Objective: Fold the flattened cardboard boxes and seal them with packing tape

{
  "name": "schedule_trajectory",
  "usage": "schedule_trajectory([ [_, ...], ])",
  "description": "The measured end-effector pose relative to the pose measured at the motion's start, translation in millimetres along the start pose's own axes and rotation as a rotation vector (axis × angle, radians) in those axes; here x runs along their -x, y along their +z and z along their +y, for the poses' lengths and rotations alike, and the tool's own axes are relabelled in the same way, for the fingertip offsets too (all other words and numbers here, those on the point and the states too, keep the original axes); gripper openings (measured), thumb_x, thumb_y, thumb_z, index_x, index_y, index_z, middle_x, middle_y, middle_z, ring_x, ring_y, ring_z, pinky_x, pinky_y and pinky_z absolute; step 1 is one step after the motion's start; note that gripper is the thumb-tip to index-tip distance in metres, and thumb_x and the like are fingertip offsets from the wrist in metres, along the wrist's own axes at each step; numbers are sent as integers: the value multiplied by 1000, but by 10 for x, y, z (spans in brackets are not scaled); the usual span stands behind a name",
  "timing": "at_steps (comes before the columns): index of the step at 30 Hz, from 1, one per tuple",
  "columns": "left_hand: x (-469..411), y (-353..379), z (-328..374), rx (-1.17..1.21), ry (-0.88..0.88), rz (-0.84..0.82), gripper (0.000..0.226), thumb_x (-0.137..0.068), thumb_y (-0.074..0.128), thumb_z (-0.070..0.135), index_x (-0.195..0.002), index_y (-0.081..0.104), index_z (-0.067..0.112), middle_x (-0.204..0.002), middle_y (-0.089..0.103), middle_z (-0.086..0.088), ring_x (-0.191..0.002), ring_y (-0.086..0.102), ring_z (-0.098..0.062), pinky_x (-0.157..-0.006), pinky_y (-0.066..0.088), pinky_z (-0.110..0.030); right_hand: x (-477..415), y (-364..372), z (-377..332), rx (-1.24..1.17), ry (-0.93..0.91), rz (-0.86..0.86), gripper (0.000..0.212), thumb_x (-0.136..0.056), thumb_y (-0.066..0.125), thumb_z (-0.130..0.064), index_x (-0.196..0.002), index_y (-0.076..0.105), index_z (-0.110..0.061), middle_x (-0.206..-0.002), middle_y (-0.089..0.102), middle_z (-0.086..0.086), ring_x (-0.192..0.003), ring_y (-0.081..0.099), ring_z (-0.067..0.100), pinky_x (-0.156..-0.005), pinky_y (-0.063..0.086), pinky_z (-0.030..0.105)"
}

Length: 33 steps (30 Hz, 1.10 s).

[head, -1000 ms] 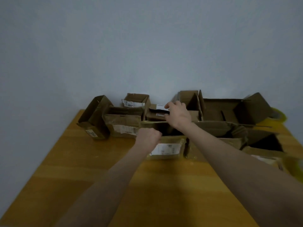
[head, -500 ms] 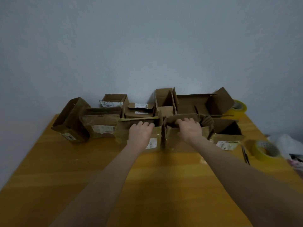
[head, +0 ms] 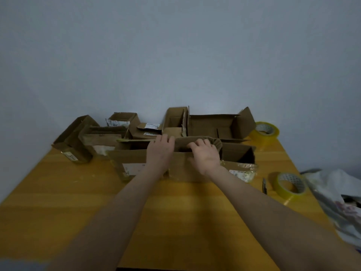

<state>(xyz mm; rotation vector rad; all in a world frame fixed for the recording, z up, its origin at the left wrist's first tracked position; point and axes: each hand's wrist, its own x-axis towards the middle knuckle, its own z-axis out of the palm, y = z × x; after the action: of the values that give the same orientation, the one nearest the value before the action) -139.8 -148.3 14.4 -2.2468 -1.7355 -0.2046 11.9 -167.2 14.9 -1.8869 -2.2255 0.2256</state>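
Both hands sit closer together than half a second ago, the right one having slid leftward along the cardboard, and the boxes show nearer to the person.

At the far left a tilted box (head: 72,141) leans on the yellow table (head: 175,212), a labelled box (head: 101,139) just beside it and a small open box (head: 123,119) behind against the wall. The front cardboard box (head: 181,169) stands mid-table, its near wall facing the person. The left hand (head: 160,153) holds its upper edge, fingers close together and bent over the rim. The right hand (head: 207,155), just beside it, grips a crumpled, bowed flap of the same box, fingers curled over the top and thumb on the near wall. Behind them a large open box (head: 214,124) lies with its flaps spread. Further right, one roll of packing tape (head: 266,132) rests near the wall, and a second roll (head: 289,185) lies nearer, a thin dark tool (head: 264,185) beside it; what kind I cannot tell. A crumpled plastic bag (head: 332,192) sits at the right edge.
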Motion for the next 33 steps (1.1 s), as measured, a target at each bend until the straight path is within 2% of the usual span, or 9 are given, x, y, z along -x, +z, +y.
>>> schedule_trajectory([
  [5,1,84,698,89,32,-61,36,-94,52,24,-129,46,19,-128,52,-3,-116,50,-19,-89,44,-28,227,-150,578,49,25,72,42,-91,59,-39,-129,50,-26,-134,48,2,-126,40,24,-103,37,39],
  [8,12,209,899,78,-8,-130,55,-91,59,25,-141,36,21,-137,48,-2,-127,44,-19,-108,35,-36,343,-120,984,113,158,19,42,-90,60,-31,-129,47,-23,-133,48,4,-124,41,26,-102,37,40],
  [10,-1,247,928,46,-29,-141,51,-93,55,25,-141,38,23,-134,51,0,-126,47,-18,-112,31,-38,383,-78,1193,153,200,-73,43,-90,60,-24,-130,44,-21,-133,50,5,-125,41,28,-103,36,40],
  [13,-11,281,891,51,-45,-102,34,-98,46,22,-131,51,28,-117,62,5,-110,56,-15,-104,36,-35,388,26,1343,222,133,-182,39,-91,52,-13,-129,50,-22,-124,59,3,-121,44,27,-102,34,39],
  [18,-71,294,846,83,-12,-88,32,-99,43,18,-127,54,28,-109,64,4,-99,59,-15,-93,40,-30,311,64,1461,225,91,-160,37,-90,48,-7,-116,62,-30,-103,67,0,-105,55,22,-98,39,36],
  [22,-96,270,892,64,-18,-95,30,-98,45,20,-125,55,29,-105,65,5,-96,59,-15,-91,41,-30,292,54,1478,218,94,-151,36,-89,50,-7,-114,62,-31,-102,67,-1,-102,56,21,-92,41,35],
  [25,-83,263,897,49,-31,-100,29,-98,45,20,-124,56,29,-104,65,5,-97,58,-15,-91,40,-31,272,75,1425,234,81,-177,41,-89,50,-7,-123,56,-30,-112,65,1,-111,50,25,-95,39,38],
  [29,-72,226,891,53,-43,-149,32,-97,47,20,-128,52,27,-114,62,3,-107,55,-16,-96,41,-33,205,17,1333,225,116,-147,39,-93,54,-30,-132,47,-25,-128,55,4,-123,42,27,-102,36,42],
  [33,-37,173,870,97,-31,-94,34,-97,47,21,-130,49,25,-121,58,2,-113,53,-16,-98,40,-32,146,-118,1136,158,103,-20,54,-89,57,-51,-132,46,-23,-134,48,5,-127,40,26,-104,37,41],
])
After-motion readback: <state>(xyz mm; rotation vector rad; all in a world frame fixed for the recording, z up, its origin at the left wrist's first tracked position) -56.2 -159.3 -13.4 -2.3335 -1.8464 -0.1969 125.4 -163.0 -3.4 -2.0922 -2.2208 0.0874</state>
